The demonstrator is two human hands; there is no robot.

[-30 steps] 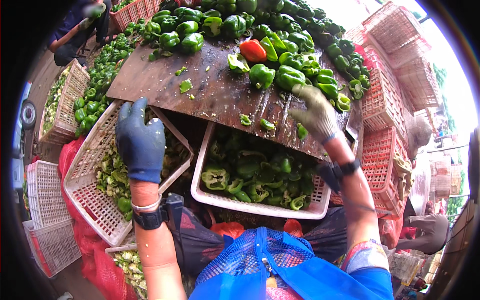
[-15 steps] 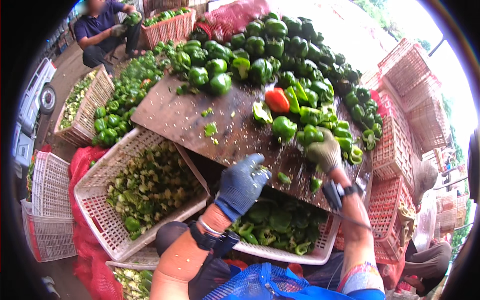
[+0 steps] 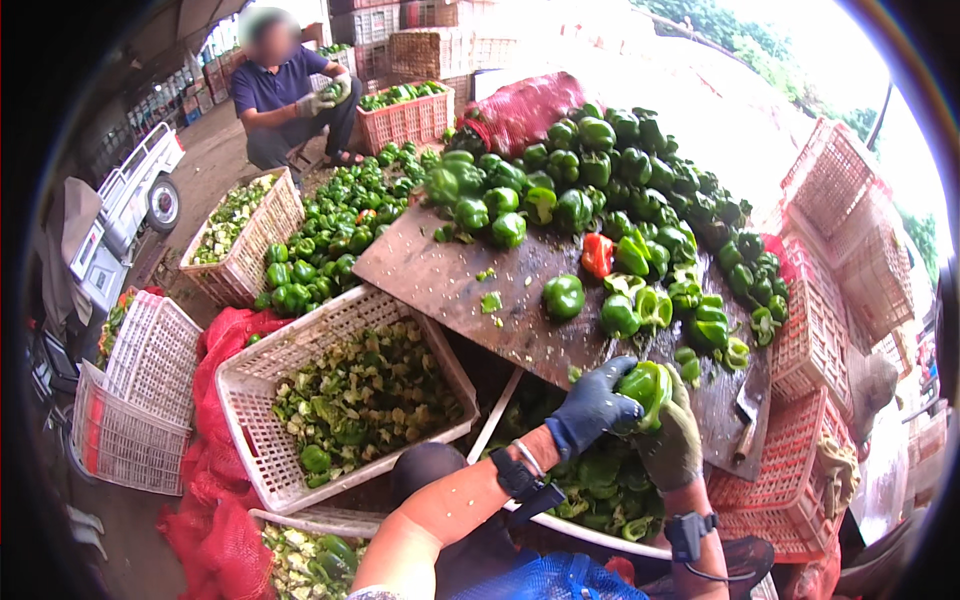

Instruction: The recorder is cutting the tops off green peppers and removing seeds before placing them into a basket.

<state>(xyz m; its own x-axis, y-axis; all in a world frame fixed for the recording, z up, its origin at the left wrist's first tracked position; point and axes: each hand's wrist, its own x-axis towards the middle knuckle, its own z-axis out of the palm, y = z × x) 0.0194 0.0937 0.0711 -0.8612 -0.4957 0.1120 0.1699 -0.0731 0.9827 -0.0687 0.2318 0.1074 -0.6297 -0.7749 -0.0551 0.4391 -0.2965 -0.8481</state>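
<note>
Across the middle, one brown board (image 3: 440, 280), seed-strewn and bare toward its left corner. Over its far side, one heap of green peppers (image 3: 625, 165), too overlapped to count. Beyond, at upper left, one seated co-worker (image 3: 270, 95) in a dark shirt. At right, stacked red crates (image 3: 770, 505); at left, one white crate of pale trimmings (image 3: 243, 400); partly under the board's near edge, one white-rimmed crate of green pieces (image 3: 600, 541). Any lettering on the far stacked crates (image 3: 430, 50) too blurred to tell. Behind the heap, one red mesh sack (image 3: 525, 105).

Up close, two gloved hands — left hand (image 3: 597, 408) in blue, right hand (image 3: 668, 445) in greyish green — closed from opposite sides around one held green pepper (image 3: 647, 392), fingers curled in only to its width, some of them hidden behind it. On the board's right corner, one knife (image 3: 748, 410), apart from both hands. Held green pepper just above the board's near edge and the crate below. Farther up the board, one red pepper (image 3: 597, 255) among the green; toward the left, one squarish green scrap (image 3: 490, 302).
</note>
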